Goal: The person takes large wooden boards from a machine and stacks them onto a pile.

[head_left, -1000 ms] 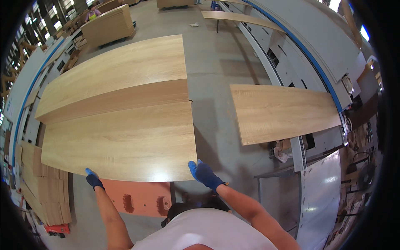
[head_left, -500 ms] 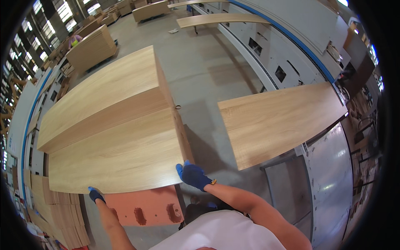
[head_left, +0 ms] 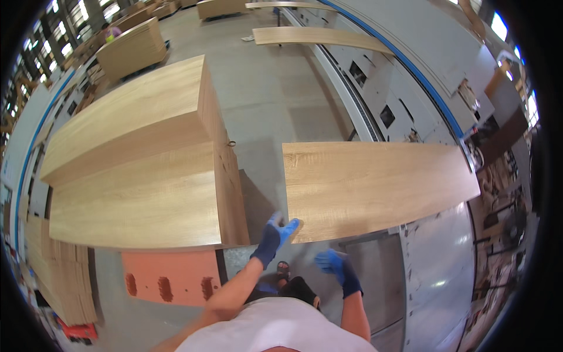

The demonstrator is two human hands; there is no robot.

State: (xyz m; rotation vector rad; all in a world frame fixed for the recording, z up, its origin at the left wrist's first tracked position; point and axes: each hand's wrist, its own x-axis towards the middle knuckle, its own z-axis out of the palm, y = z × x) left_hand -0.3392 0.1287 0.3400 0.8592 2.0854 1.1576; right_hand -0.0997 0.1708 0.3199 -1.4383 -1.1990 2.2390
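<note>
Closest to us, bottom centre: our white shirt [head_left: 281, 322], a sandalled foot [head_left: 284, 270] just above it. Both hands were in blue gloves. Left hand [head_left: 273, 239], centre of frame: open, thumb apart from fingers, thumb overlapping the near-left corner of the wood-grain board [head_left: 375, 190]; we couldn't tell if it pressed on it. Right hand [head_left: 340, 270]: a bit blurred, fingers loosely open, nothing in it, just below the board's near edge and apart from it.

Board lay flat, right of centre, left end sticking out over the floor [head_left: 264, 141], right end up against the long grey machine [head_left: 384, 88]. Grey metal panel [head_left: 440, 276] below it, lower right.

Lower left we had an orange plate [head_left: 176, 264] with dark oblong patches, then a pile of brown boards [head_left: 64, 281] with a red object [head_left: 79, 330] at its foot.

Left of centre: big board stack [head_left: 135, 193], two levels, rear one higher. Machine ran to upper right, blue strip [head_left: 456, 125] along it, a second board [head_left: 322, 39] jutting from it at top centre. Farthest, upper left: another stack [head_left: 132, 51], a person [head_left: 111, 32] behind it.
</note>
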